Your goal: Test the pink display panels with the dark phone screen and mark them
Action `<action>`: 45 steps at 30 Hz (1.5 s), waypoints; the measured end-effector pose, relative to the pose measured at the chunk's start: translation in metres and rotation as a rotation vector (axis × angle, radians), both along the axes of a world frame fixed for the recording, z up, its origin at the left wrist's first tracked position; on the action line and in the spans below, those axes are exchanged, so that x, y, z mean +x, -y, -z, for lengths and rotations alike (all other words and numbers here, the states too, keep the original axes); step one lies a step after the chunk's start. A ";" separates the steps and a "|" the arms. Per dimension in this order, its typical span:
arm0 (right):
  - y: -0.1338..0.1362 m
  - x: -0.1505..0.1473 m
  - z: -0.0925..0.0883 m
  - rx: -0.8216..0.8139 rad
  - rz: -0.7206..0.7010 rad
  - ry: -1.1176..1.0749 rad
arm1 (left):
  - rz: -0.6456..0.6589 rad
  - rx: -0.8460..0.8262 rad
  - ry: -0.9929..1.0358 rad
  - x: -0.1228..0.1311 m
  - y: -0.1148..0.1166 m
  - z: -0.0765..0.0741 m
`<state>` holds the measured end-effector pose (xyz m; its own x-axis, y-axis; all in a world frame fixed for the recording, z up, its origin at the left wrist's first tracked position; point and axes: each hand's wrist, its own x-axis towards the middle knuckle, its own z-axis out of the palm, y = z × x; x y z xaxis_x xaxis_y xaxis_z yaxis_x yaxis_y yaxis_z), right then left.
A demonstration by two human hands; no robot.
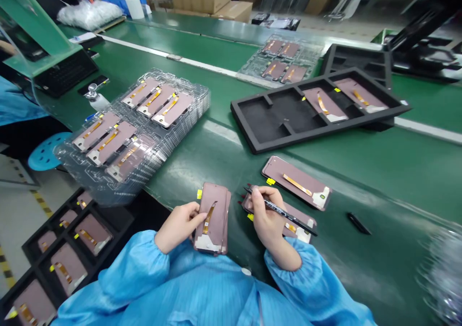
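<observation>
My left hand [178, 226] is closed on a small stack of pinkish phone screen panels [212, 218], thumb resting on the top one near its orange flex cable. My right hand [267, 215] pinches a black pen [285, 214] and rests over another panel [294, 222] lying on the green bench. A third panel [296, 182] with a yellow tab lies just beyond it. Both arms wear blue sleeves.
A black foam tray [274, 124] holding two panels lies ahead to the right. Stacked clear blister trays [130, 133] of panels sit to the left. A black tray [65, 249] of panels is low at left. A small black pen cap [358, 223] lies at right.
</observation>
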<state>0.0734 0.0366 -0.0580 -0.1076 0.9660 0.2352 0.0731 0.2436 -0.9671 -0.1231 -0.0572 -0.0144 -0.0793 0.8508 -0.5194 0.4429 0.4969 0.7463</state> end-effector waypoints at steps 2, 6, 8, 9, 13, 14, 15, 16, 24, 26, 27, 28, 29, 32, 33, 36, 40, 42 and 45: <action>0.001 0.000 -0.001 -0.010 -0.012 -0.013 | 0.105 0.040 -0.308 0.000 0.000 -0.003; 0.004 -0.002 -0.006 -0.009 -0.037 -0.014 | 0.241 0.096 -0.733 0.003 0.001 -0.015; 0.006 -0.004 -0.008 -0.009 -0.049 -0.003 | 0.182 0.209 -0.744 0.003 0.000 -0.018; 0.007 -0.005 -0.009 -0.010 -0.057 0.003 | 0.146 0.300 -0.705 0.002 -0.001 -0.018; 0.014 -0.010 -0.010 -0.005 -0.128 0.043 | 0.178 0.636 -0.469 -0.003 -0.008 -0.007; 0.016 -0.012 -0.010 0.003 -0.148 0.060 | 0.202 0.669 -0.445 -0.004 -0.009 -0.003; 0.017 -0.014 -0.011 0.014 -0.166 0.081 | 0.212 0.681 -0.445 -0.005 -0.011 0.003; 0.018 -0.015 -0.011 0.025 -0.182 0.105 | 0.206 0.679 -0.458 -0.006 -0.013 0.008; 0.018 -0.029 -0.010 0.093 -0.267 0.295 | 0.157 0.621 -0.451 -0.005 -0.017 0.024; 0.016 -0.031 -0.009 0.103 -0.271 0.325 | 0.143 0.612 -0.435 -0.005 -0.017 0.024; 0.015 -0.032 -0.009 0.107 -0.273 0.337 | 0.136 0.606 -0.429 -0.004 -0.016 0.024; 0.015 -0.033 -0.008 0.111 -0.275 0.349 | 0.131 0.600 -0.424 -0.004 -0.016 0.024; 0.014 -0.034 -0.007 0.114 -0.277 0.359 | 0.127 0.596 -0.420 -0.004 -0.016 0.024; 0.013 -0.035 -0.005 0.120 -0.284 0.383 | 0.124 0.593 -0.411 -0.004 -0.017 0.024; 0.013 -0.035 -0.004 0.122 -0.284 0.389 | 0.125 0.593 -0.410 -0.004 -0.017 0.024; 0.013 -0.035 -0.004 0.120 -0.283 0.404 | 0.129 0.596 -0.407 -0.004 -0.017 0.024; 0.012 -0.035 -0.005 0.105 -0.289 0.423 | 0.127 0.605 -0.408 -0.005 -0.018 0.025; 0.012 -0.035 -0.006 0.097 -0.292 0.428 | 0.127 0.607 -0.412 -0.005 -0.017 0.025; 0.013 -0.035 -0.007 0.086 -0.293 0.428 | 0.131 0.611 -0.413 -0.005 -0.017 0.025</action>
